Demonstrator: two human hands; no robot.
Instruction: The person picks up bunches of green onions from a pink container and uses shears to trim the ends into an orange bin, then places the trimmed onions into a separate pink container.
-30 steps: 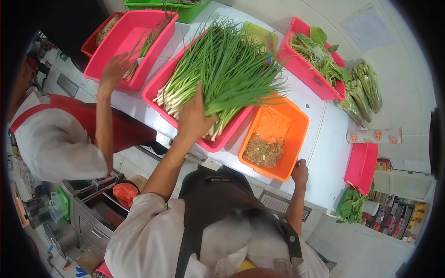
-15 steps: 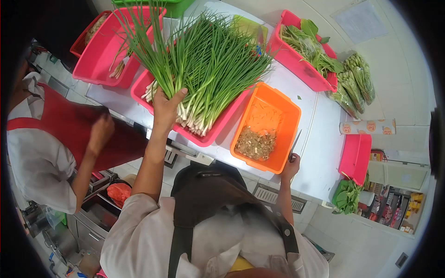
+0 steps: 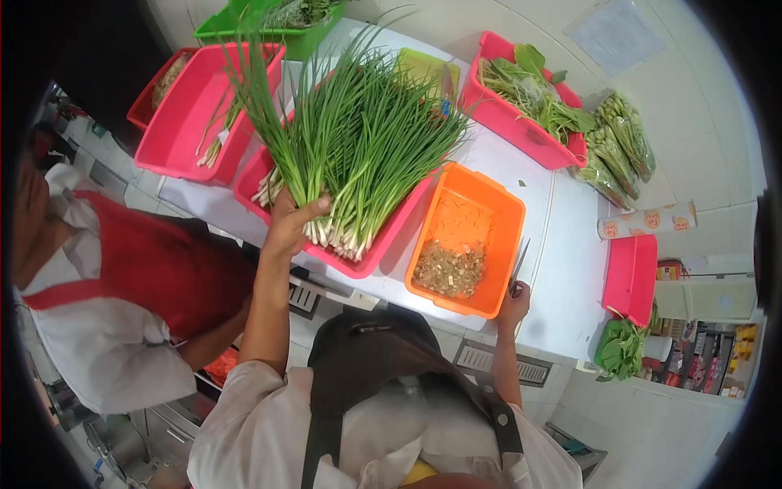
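Note:
My left hand (image 3: pixel 292 226) is closed around the lower stems of a bunch of spring onions (image 3: pixel 287 155), its long green leaves pointing away from me. More spring onions (image 3: pixel 375 147) fill the pink tub (image 3: pixel 376 265) under it, white ends toward me. My right hand (image 3: pixel 512 305) is closed on the dark handle of a narrow-bladed tool (image 3: pixel 521 259), its tip pointing away, close beside the right wall of the orange tub (image 3: pixel 511 244). In that tub lie brownish chopped bits (image 3: pixel 448 271) and thin orange strips.
A pink tub (image 3: pixel 175 122) with a few spring onions stands left, a green tub (image 3: pixel 305 39) behind it. Leafy greens (image 3: pixel 529 94) fill another pink tub (image 3: pixel 521 133), near bagged vegetables (image 3: pixel 623 143). A knife lies on a green board (image 3: pixel 419 67). A person in a red apron (image 3: pixel 151 265) stands left.
The view has shifted slightly, so the table sits lower. The bunch in my left hand leans less to the left. The other person's raised hand has dropped and their body is nearer.

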